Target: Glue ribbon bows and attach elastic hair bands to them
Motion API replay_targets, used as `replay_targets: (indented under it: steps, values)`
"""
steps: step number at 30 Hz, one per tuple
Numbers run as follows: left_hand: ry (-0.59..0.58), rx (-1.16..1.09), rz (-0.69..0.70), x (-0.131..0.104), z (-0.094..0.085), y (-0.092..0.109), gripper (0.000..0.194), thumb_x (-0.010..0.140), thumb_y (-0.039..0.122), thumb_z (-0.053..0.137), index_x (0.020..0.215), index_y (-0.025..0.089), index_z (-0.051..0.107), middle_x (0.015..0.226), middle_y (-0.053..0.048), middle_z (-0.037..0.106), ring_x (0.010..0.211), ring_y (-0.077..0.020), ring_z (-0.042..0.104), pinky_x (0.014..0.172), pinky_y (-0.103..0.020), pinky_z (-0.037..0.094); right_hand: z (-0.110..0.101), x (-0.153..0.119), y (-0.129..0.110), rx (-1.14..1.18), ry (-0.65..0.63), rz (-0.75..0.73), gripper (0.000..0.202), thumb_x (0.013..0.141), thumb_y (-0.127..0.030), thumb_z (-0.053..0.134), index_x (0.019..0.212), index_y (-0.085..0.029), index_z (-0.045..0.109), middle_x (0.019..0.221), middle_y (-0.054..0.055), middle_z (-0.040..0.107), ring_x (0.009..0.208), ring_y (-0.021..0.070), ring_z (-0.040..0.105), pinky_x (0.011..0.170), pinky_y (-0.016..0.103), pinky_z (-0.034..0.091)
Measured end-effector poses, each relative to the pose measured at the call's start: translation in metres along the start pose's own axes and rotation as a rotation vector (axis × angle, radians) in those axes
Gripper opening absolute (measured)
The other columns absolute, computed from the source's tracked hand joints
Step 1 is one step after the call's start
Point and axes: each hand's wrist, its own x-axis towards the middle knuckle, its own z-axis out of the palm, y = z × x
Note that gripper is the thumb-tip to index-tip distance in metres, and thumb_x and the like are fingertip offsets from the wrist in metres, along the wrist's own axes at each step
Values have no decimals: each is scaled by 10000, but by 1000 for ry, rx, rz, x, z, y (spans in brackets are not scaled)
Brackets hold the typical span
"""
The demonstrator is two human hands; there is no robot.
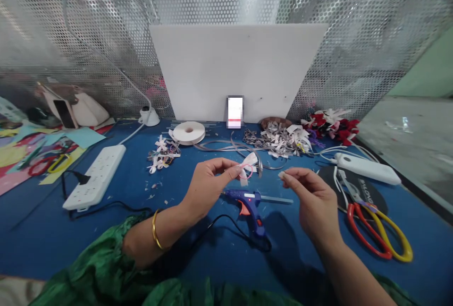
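Note:
My left hand (pixel 215 181) pinches a white ribbon bow (pixel 250 160) with a pink elastic loop (pixel 249 171) on it, held above the table. To the right, apart from the bow, my right hand (pixel 313 197) has thumb and forefinger pressed together on a small whitish piece (pixel 281 175), too small to name. Below and between both hands lies a blue glue gun (pixel 249 202) on its side, with an orange trigger, a small red light and a glue stick (pixel 278 200) poking out of its back end.
Scissors (pixel 377 230) with red and yellow handles lie at right, partly on a dark oval pad (pixel 327 176). Behind are a white ribbon roll (pixel 188 132), ribbon pieces (pixel 288 138), red and white bows (pixel 332 124) and a phone (pixel 235 112). A power strip (pixel 97 174) lies left.

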Motion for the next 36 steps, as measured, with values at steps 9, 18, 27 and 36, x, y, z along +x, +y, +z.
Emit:
replay_targets:
  steps: [9,18,27,36]
  values:
    - [-101,-123,-155,3,4,-3,125,776,295,793,804,174,776,794,-9,764,757,-117,650,765,-222,478,-7,16,10,-74,-77,24,189,801,-377,711,828,-193,676,749,5,638,693,134,568,687,280,470]
    - [-124,-204,-263,2,5,-2,160,730,305,835,793,169,779,764,-14,749,740,-118,630,785,-248,458,-19,26,11,-568,-159,-55,222,858,-415,559,838,-211,644,754,23,654,712,171,587,684,288,456]
    - [-153,-201,-239,-1,5,1,147,762,315,813,795,175,783,780,-13,740,756,-112,615,793,-235,452,-25,37,37,-1311,-292,-92,199,860,-244,539,802,-213,726,797,84,705,763,217,642,671,307,364]
    - [-139,-192,-184,-3,3,9,149,765,310,808,803,167,787,810,-38,741,789,-137,612,825,-258,455,-102,53,3,-1604,64,-48,366,914,-395,487,1026,-125,708,980,238,684,843,343,667,641,404,403]
